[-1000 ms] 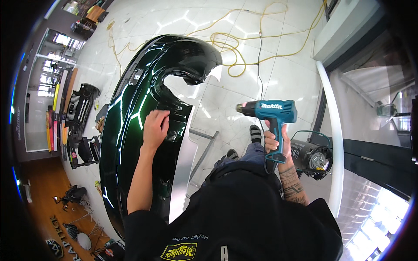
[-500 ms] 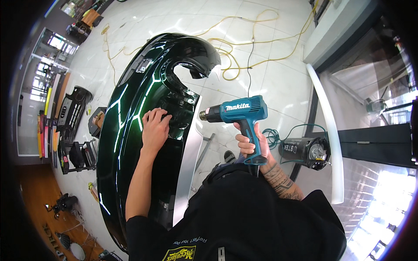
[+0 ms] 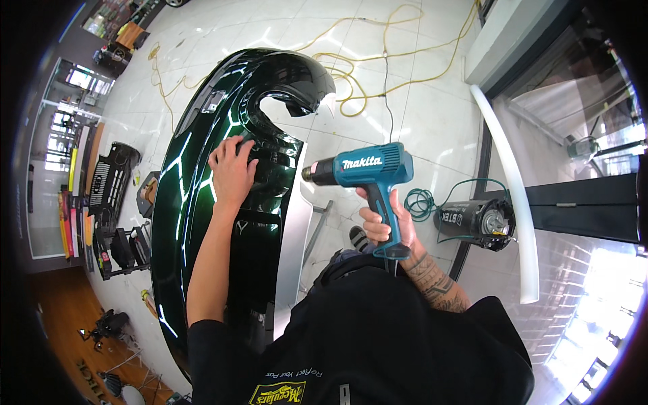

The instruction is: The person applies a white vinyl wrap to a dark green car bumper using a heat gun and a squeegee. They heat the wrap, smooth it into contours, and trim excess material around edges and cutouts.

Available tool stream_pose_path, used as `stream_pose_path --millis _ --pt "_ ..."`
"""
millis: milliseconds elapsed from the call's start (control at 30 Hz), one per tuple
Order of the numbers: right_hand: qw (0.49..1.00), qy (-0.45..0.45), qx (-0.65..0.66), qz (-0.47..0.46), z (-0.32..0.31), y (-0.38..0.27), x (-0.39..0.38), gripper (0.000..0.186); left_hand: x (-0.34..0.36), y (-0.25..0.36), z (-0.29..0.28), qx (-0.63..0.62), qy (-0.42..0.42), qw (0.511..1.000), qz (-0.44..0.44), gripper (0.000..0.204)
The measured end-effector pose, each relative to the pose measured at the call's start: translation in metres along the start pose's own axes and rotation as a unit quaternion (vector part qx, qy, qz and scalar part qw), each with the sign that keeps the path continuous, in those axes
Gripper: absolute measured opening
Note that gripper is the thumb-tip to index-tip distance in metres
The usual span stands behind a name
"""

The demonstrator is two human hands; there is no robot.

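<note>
A glossy dark green car bumper stretches from front to back on my left, its rounded end at the far side. My left hand rests on its surface, fingers apart and slightly bent. With my right hand I grip the handle of a teal and black heat gun. Its nozzle points left at the bumper's inner edge, a short gap away, to the right of my left hand. A silver-grey strip runs along that edge.
A yellow cord loops over the tiled floor beyond the bumper, and a dark cable trails from near the heat gun. To the right are a black cylindrical machine and a long white tube. A black grille part lies at left.
My left hand has slid a little farther and to the left over the bumper. The heat gun has shifted slightly left in the picture, still in my right hand.
</note>
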State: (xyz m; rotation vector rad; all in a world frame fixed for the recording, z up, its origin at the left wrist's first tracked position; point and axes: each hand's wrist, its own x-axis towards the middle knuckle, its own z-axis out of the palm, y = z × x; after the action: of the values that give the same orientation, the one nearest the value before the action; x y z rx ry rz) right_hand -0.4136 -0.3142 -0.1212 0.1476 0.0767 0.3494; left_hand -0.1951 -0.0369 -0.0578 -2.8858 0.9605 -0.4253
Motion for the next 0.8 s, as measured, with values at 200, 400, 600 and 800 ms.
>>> stream_pose_path --millis 200,400,600,800 --pt "1.0 -0.014 -0.008 -0.013 -0.005 -0.013 0.013 0.071 -0.021 0.025 -0.005 0.03 -0.082 0.99 0.107 0.051" --pt "1.0 0.016 0.011 -0.013 -0.014 -0.018 0.011 0.07 -0.025 0.04 0.009 0.066 -0.15 0.977 0.141 0.052" --pt "0.995 0.035 0.022 -0.088 -0.035 -0.038 -0.032 0.068 -0.013 0.048 0.015 0.07 -0.201 0.965 0.151 0.061" --pt "0.975 0.048 0.067 -0.206 -0.058 -0.057 -0.081 0.069 -0.026 0.054 0.006 0.077 -0.229 0.958 0.151 0.082"
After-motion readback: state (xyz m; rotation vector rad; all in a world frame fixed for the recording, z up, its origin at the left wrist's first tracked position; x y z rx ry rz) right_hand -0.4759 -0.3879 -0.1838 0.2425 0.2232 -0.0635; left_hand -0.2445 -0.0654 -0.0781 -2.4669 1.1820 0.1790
